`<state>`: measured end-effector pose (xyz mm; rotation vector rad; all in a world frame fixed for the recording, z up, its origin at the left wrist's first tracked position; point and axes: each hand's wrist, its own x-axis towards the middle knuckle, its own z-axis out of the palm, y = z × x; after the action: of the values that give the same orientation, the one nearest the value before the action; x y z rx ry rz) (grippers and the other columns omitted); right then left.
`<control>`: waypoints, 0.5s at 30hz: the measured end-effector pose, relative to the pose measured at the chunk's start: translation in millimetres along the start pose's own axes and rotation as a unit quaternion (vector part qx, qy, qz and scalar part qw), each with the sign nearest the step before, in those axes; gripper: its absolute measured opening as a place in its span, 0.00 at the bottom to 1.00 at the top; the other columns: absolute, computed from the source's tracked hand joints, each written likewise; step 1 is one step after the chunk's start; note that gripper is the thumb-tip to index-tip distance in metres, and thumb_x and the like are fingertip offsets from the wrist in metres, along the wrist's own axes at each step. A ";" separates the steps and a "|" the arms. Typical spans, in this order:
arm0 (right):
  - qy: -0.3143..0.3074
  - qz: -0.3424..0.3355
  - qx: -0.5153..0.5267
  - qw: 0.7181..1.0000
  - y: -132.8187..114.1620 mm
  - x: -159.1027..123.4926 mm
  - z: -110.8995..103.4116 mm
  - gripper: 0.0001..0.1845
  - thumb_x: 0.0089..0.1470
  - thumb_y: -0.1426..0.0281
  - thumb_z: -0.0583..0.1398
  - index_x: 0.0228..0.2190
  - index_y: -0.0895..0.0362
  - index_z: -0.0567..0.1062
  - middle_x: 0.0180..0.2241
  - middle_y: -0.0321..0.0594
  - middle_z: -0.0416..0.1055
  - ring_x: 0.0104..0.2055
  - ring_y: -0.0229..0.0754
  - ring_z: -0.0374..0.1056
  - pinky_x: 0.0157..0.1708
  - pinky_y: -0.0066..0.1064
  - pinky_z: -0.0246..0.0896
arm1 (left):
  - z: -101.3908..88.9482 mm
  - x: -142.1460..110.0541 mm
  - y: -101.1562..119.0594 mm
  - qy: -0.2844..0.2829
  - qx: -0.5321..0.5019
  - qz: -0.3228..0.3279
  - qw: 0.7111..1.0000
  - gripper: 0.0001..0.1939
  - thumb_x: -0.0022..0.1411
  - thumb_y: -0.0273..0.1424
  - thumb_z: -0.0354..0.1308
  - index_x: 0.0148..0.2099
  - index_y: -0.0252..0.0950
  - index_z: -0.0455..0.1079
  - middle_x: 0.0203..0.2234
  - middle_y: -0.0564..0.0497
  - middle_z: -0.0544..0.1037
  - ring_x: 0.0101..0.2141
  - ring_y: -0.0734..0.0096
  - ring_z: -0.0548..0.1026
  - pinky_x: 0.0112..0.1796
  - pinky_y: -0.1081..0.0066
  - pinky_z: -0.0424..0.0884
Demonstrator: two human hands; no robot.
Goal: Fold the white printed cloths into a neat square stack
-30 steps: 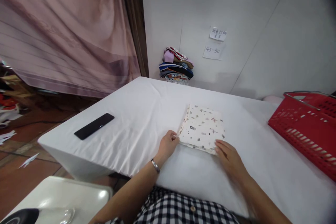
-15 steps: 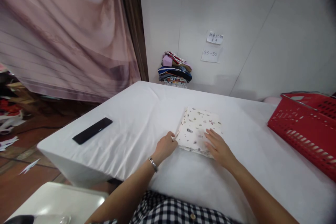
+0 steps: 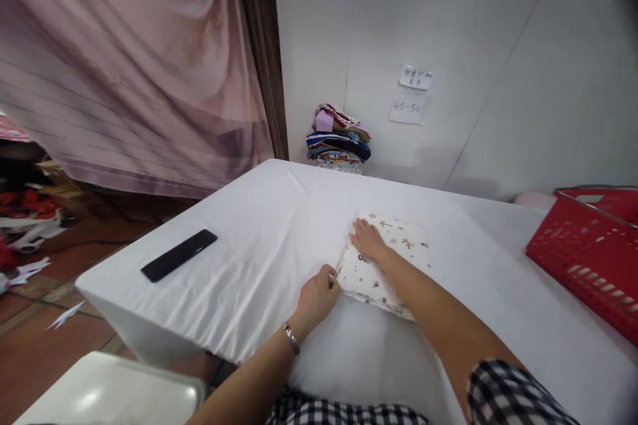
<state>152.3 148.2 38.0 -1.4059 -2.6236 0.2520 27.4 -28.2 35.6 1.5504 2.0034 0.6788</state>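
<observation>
A folded cream cloth with small printed figures (image 3: 399,249) lies on the white-covered table (image 3: 259,226). My left hand (image 3: 318,295) is closed in a pinch on the cloth's near left corner. My right hand (image 3: 366,239) reaches across the cloth and rests on its far left edge, fingers curled down on the fabric. My right forearm lies over the middle of the cloth and hides part of it.
A black phone (image 3: 178,255) lies near the table's left edge. A red plastic basket (image 3: 588,259) stands at the right. A stack of folded clothes (image 3: 339,136) sits against the back wall under two paper notes (image 3: 409,106). A pink curtain (image 3: 124,60) hangs at the left.
My right hand has slid from the cloth's near right corner across its top to the far left edge. My left hand has kept its hold on the near left corner.
</observation>
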 end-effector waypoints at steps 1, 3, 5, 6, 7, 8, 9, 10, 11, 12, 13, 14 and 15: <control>-0.004 0.006 -0.009 1.000 -1.4 3.2 6.1 0.26 0.60 0.64 0.46 0.56 0.63 0.58 0.62 0.50 0.47 0.64 0.51 0.40 0.58 0.44 0.38 | 0.2 0.2 -0.3 -0.002 -0.002 -0.001 1.000 0.12 0.55 0.26 0.47 0.43 0.39 0.64 0.28 0.52 0.76 0.29 0.70 0.72 0.29 0.74 0.57; -0.007 0.011 -0.020 1.000 -2.4 5.6 15.6 0.27 0.60 0.63 0.44 0.58 0.62 0.55 0.63 0.48 0.43 0.65 0.50 0.37 0.59 0.45 0.35 | -0.8 0.3 -0.8 -0.012 -0.006 -0.002 1.000 0.11 0.56 0.27 0.48 0.42 0.39 0.63 0.28 0.52 0.76 0.29 0.70 0.72 0.29 0.73 0.57; -0.012 0.013 -0.022 1.000 -1.5 5.1 20.1 0.29 0.60 0.62 0.43 0.59 0.62 0.54 0.64 0.47 0.42 0.65 0.49 0.35 0.60 0.44 0.34 | -4.2 0.5 -0.1 -0.028 0.004 0.004 1.000 0.11 0.57 0.28 0.47 0.42 0.39 0.64 0.28 0.51 0.76 0.29 0.69 0.72 0.30 0.73 0.58; -0.014 0.015 -0.022 1.000 -0.7 4.4 20.6 0.29 0.60 0.62 0.43 0.59 0.62 0.53 0.64 0.46 0.42 0.65 0.49 0.35 0.60 0.44 0.33 | -6.9 1.0 1.2 -0.035 0.021 0.010 0.999 0.11 0.57 0.28 0.47 0.42 0.39 0.64 0.28 0.51 0.76 0.29 0.68 0.72 0.30 0.72 0.59; -0.016 0.016 -0.021 1.000 0.0 3.7 20.4 0.29 0.60 0.62 0.42 0.59 0.62 0.53 0.64 0.46 0.41 0.65 0.48 0.35 0.60 0.44 0.33 | -10.0 1.9 3.5 -0.038 0.048 0.016 0.998 0.11 0.57 0.27 0.46 0.42 0.39 0.64 0.28 0.50 0.75 0.30 0.67 0.73 0.31 0.72 0.59; -0.017 0.017 -0.020 1.000 0.5 3.1 19.7 0.29 0.61 0.62 0.42 0.59 0.62 0.53 0.64 0.46 0.41 0.65 0.48 0.35 0.60 0.44 0.33 | -13.4 3.4 7.1 -0.036 0.081 0.025 0.996 0.10 0.57 0.27 0.46 0.41 0.38 0.65 0.29 0.49 0.75 0.31 0.66 0.73 0.31 0.71 0.60; -0.016 0.016 -0.020 1.000 0.7 2.4 18.9 0.29 0.61 0.62 0.42 0.59 0.62 0.54 0.64 0.46 0.42 0.65 0.48 0.35 0.60 0.44 0.33 | -16.6 5.6 11.8 -0.026 0.116 0.038 0.992 0.10 0.56 0.27 0.46 0.40 0.38 0.65 0.31 0.47 0.75 0.33 0.64 0.73 0.33 0.70 0.61; -0.012 0.015 -0.020 1.000 0.6 1.8 18.3 0.29 0.61 0.62 0.42 0.59 0.62 0.54 0.64 0.46 0.42 0.65 0.48 0.36 0.60 0.44 0.33 | -19.0 8.4 17.5 -0.011 0.145 0.056 0.988 0.11 0.56 0.26 0.46 0.40 0.37 0.66 0.33 0.46 0.75 0.36 0.62 0.72 0.34 0.68 0.62; -0.007 0.012 -0.021 1.000 0.1 1.1 17.8 0.29 0.61 0.62 0.43 0.59 0.62 0.54 0.64 0.47 0.42 0.65 0.48 0.36 0.60 0.44 0.34 | -20.2 11.8 23.7 0.006 0.165 0.078 0.983 0.11 0.56 0.26 0.46 0.40 0.36 0.66 0.35 0.44 0.74 0.38 0.61 0.71 0.36 0.67 0.62; -0.003 0.010 -0.021 1.000 -0.5 0.6 17.5 0.28 0.61 0.62 0.43 0.59 0.61 0.54 0.64 0.47 0.42 0.65 0.48 0.36 0.60 0.44 0.34 | -19.5 15.3 30.0 0.021 0.171 0.104 0.980 0.11 0.56 0.27 0.46 0.40 0.36 0.66 0.37 0.43 0.74 0.40 0.60 0.70 0.38 0.66 0.63; -0.001 0.010 -0.021 1.000 -1.2 0.2 17.3 0.28 0.61 0.62 0.43 0.59 0.61 0.54 0.64 0.47 0.43 0.65 0.48 0.36 0.60 0.44 0.34 | -16.9 18.9 35.6 0.031 0.167 0.129 0.977 0.11 0.57 0.27 0.46 0.42 0.36 0.66 0.39 0.43 0.73 0.42 0.60 0.69 0.40 0.65 0.63; -0.003 0.011 -0.019 1.000 -1.8 0.0 16.9 0.28 0.60 0.63 0.44 0.59 0.61 0.55 0.64 0.47 0.43 0.65 0.48 0.36 0.60 0.44 0.34 | -12.2 22.2 40.0 0.036 0.156 0.151 0.975 0.12 0.57 0.28 0.47 0.43 0.35 0.66 0.41 0.42 0.72 0.44 0.60 0.68 0.43 0.64 0.63; -0.008 0.012 -0.015 1.000 -2.2 0.1 16.1 0.28 0.60 0.63 0.44 0.59 0.61 0.55 0.64 0.47 0.42 0.65 0.48 0.36 0.60 0.44 0.34 | -5.9 25.0 42.7 0.037 0.143 0.168 0.975 0.14 0.57 0.29 0.48 0.46 0.35 0.66 0.43 0.42 0.71 0.46 0.59 0.67 0.45 0.63 0.62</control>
<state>147.0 145.9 22.8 -1.4524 -2.6354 0.2275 48.7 5.2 66.0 2.0957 1.9793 0.5990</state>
